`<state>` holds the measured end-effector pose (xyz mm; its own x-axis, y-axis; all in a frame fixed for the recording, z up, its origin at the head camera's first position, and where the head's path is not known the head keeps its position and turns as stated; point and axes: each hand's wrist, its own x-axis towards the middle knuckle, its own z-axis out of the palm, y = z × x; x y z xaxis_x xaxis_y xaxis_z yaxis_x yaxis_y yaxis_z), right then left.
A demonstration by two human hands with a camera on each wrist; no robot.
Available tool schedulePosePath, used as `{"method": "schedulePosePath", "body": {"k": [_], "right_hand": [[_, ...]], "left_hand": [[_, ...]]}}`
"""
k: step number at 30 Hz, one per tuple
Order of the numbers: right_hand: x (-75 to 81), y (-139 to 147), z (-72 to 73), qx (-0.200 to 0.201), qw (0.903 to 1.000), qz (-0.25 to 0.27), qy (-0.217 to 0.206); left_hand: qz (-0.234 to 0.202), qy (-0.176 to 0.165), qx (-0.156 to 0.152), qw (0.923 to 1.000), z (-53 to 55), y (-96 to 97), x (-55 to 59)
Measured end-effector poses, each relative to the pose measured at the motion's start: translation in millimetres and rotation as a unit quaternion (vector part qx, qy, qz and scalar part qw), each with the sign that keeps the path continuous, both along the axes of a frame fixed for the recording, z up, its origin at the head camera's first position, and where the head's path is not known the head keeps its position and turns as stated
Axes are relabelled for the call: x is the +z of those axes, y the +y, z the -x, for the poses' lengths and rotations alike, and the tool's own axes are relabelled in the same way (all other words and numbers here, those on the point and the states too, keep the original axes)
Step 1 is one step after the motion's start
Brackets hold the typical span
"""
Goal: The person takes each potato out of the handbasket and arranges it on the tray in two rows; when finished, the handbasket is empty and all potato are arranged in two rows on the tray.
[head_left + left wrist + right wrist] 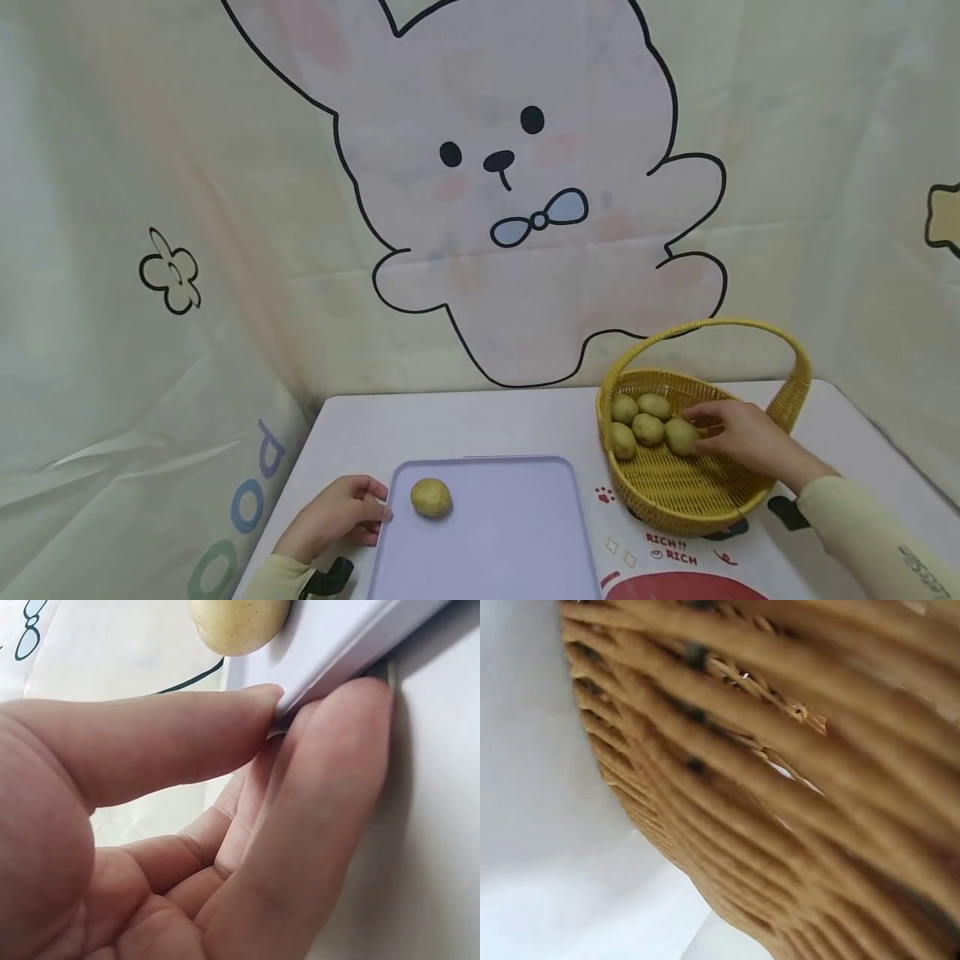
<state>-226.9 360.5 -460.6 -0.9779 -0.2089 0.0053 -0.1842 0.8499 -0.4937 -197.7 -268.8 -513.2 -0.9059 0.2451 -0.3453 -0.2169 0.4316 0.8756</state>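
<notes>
With thumb above and fingers at the underside, my left hand [337, 515] pinches the left rim of a pale lilac tray [495, 542]. In the left wrist view the thumb and index finger [337, 750] meet at the tray's edge [337, 664]. One potato [431, 497] lies in the tray's far left corner. My right hand [738, 433] reaches into a yellow woven basket [697, 492], its thumb and fingers around the rightmost potato [681, 437]. Several more potatoes [648, 429] sit to the left of it. Only the basket's weave [727, 750] fills the right wrist view, hiding the hand.
The basket's tall arched handle [720, 323] rises over the right hand. Tray and basket stand side by side on a white table [450, 425] with a printed cover [675, 562]. Behind the table hangs a curtain [510, 292] with a cartoon animal.
</notes>
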Motion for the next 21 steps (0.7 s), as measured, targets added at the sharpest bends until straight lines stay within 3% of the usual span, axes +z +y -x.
{"method": "schedulePosePath", "body": {"k": [7, 21], "right_hand": [[-2.3, 1.0, 3.8, -0.003, 0.9998, -0.012, -0.016], [-10.5, 3.0, 10.1, 0.004, 0.9998, -0.019, -0.008]], "left_hand": [[0.004, 0.002, 0.001, 1.0000, 1.0, 1.1, -2.2], [0.009, -0.004, 0.007, 0.9999, 1.8, 3.1, -1.0]]}}
